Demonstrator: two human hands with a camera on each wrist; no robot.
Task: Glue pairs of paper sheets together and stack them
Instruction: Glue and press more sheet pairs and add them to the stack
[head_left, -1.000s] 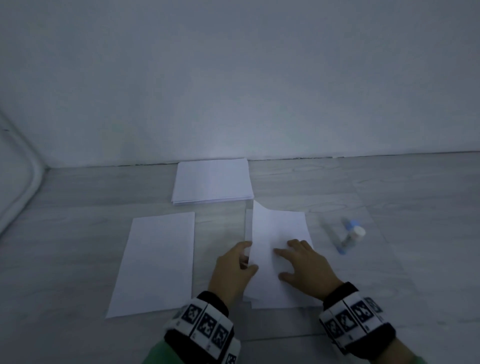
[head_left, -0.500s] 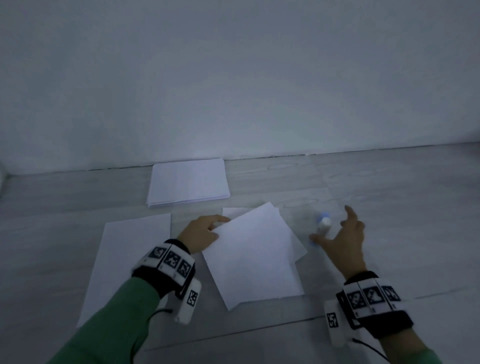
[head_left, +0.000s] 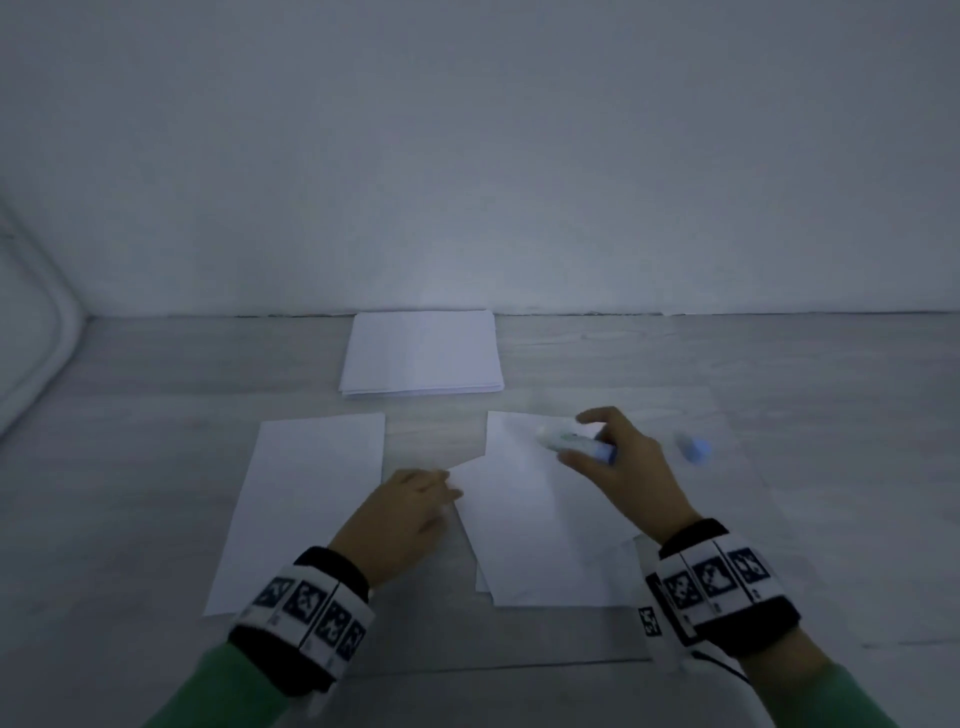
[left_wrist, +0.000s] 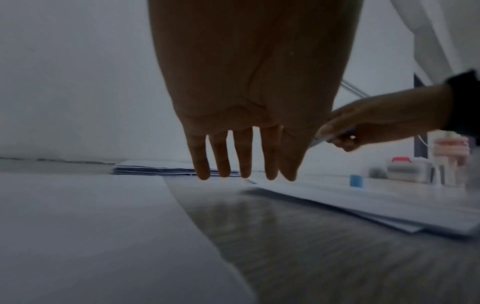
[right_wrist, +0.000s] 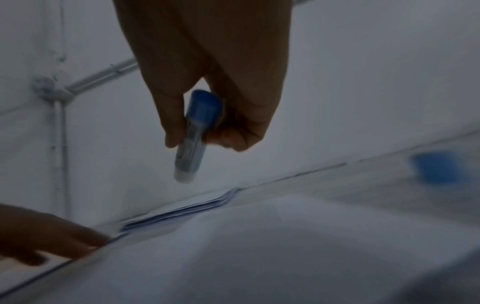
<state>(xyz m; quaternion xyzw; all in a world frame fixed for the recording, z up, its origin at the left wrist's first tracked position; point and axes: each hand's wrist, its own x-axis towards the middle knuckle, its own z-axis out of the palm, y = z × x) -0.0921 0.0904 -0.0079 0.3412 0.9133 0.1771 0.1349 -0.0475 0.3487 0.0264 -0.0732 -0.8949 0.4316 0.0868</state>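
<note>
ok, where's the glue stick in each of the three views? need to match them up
Head: glue stick right of centre, held in the right hand above the top sheet.
Left wrist: barely seen; only a sliver shows inside the right hand at right.
Right wrist: centre, pinched by the fingers, white end down.
Shared landmark: the blue cap lying on the floor.

A paper stack (head_left: 421, 353) lies at the worktop's (head_left: 156, 364) back; before it, single sheet (head_left: 306, 499) left, overlapped sheets (head_left: 530, 525) right, cap (head_left: 693, 449) further right.
</note>
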